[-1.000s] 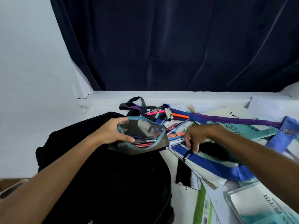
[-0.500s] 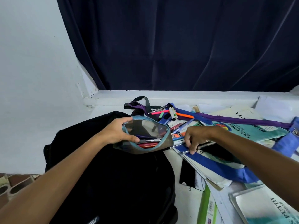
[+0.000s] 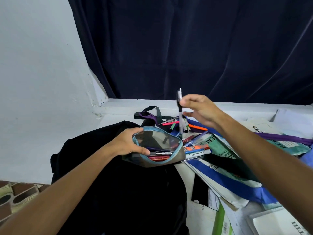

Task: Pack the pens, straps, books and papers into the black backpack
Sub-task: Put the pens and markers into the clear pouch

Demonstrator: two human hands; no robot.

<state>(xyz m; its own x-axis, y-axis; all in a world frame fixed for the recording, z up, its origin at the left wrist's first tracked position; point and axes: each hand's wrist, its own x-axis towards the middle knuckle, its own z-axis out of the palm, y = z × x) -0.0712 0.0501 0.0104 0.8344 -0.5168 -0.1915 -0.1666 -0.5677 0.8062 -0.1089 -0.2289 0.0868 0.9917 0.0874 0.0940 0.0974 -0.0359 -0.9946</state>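
My left hand (image 3: pixel 126 144) grips the rim of an unzipped see-through pencil pouch (image 3: pixel 157 148) with blue trim, held over the black backpack (image 3: pixel 122 192). Several pens lie inside the pouch. My right hand (image 3: pixel 201 111) is raised above the pouch and pinches a black and white pen (image 3: pixel 179 109) that hangs nearly upright, blurred. More loose pens (image 3: pixel 196 127) lie behind and right of the pouch. A purple strap (image 3: pixel 286 138) and a blue strap (image 3: pixel 237 184) lie across books and papers (image 3: pixel 218 148) on the right.
A white ledge (image 3: pixel 135 103) and a dark curtain (image 3: pixel 186 48) close off the back, a white wall the left. A green-edged book (image 3: pixel 221 221) and a plastic folder (image 3: pixel 279 223) lie at the lower right. Tiled floor (image 3: pixel 15 194) shows at the lower left.
My right hand has lifted from the blue strap and papers with a pen pinched in it, up above the pouch. My left hand still holds the pouch.
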